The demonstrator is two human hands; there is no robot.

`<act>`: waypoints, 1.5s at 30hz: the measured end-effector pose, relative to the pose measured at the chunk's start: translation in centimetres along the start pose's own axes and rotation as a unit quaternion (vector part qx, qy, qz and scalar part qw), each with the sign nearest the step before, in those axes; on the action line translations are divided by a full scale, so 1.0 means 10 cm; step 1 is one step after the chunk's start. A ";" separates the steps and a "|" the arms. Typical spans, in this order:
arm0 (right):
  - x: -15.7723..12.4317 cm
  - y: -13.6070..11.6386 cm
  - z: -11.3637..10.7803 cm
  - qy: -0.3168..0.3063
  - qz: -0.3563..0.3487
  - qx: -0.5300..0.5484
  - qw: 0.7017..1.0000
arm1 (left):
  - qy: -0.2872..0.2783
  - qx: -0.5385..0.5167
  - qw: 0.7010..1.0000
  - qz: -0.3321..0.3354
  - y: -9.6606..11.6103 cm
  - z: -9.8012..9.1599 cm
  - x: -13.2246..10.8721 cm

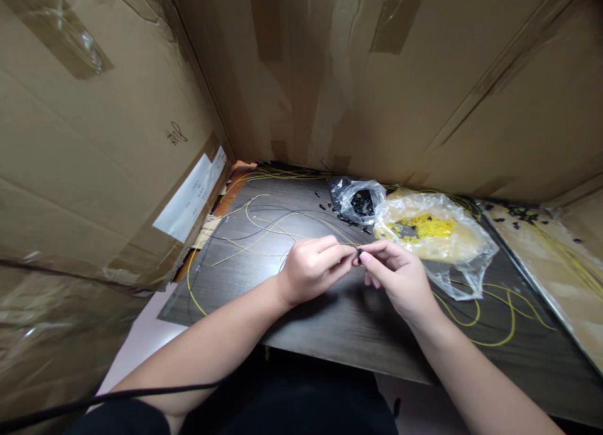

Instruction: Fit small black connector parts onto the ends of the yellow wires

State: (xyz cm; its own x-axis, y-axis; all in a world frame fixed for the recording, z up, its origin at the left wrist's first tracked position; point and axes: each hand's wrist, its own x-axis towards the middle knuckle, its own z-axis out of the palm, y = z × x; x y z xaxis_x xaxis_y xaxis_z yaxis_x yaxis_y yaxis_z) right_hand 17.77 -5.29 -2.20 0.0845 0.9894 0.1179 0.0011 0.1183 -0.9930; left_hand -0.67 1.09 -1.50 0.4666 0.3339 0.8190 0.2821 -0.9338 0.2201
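Over the middle of the dark board, my left hand (311, 270) and my right hand (400, 278) meet at the fingertips. My right thumb and fingers pinch a small black piece (360, 254), possibly a plastic cord end. Pressed together right beside it are the left fingers; whatever they hold is hidden. Thin yellow cords (254, 220) and darker ones run across the board behind the left hand, some reaching close to the fingertips. Beyond the hands lies a clear plastic bag of small black parts (362, 203). Nearer the right hand is a bag of small yellow pieces (428, 226).
Cardboard walls (301, 96) enclose the dark board (301, 334) at the back and sides. Loose black parts (322, 206) lie near the bags. Yellow cords (511, 322) loop at right, beside a side panel (560, 265) holding more black pieces. A black cable (155, 390) crosses my left arm.
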 end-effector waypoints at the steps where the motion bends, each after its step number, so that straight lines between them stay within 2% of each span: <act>1: 0.00 0.00 0.00 -0.005 0.001 -0.001 1.000 | 0.002 0.002 1.000 0.001 0.00 0.00 0.00; 6: 0.00 0.01 -0.02 -0.012 0.003 -0.014 1.000 | 0.002 0.016 1.000 0.010 -0.01 0.01 -0.01; 16: 0.01 0.00 0.01 0.000 0.008 -0.016 1.000 | -0.037 0.028 0.999 -0.011 -0.04 0.02 -0.04; 24: 0.02 0.01 -0.01 0.003 0.005 -0.029 1.000 | -0.014 0.017 1.000 -0.022 0.00 0.02 -0.02; 31: 0.01 0.01 0.02 0.002 0.015 -0.019 1.000 | -0.016 -0.040 0.997 -0.069 0.05 0.00 0.01; 45: 0.04 0.03 0.00 0.005 0.006 -0.010 1.000 | -0.041 -0.058 0.997 -0.039 0.01 0.00 0.01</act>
State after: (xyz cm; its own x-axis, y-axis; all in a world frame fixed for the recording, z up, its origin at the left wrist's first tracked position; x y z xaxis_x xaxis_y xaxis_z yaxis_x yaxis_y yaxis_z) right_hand 17.81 -4.90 -2.44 0.0947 0.9899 0.1052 0.0201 0.1037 -0.9944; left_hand -0.63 1.04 -1.43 0.5148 0.4108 0.7525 0.2233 -0.9117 0.3450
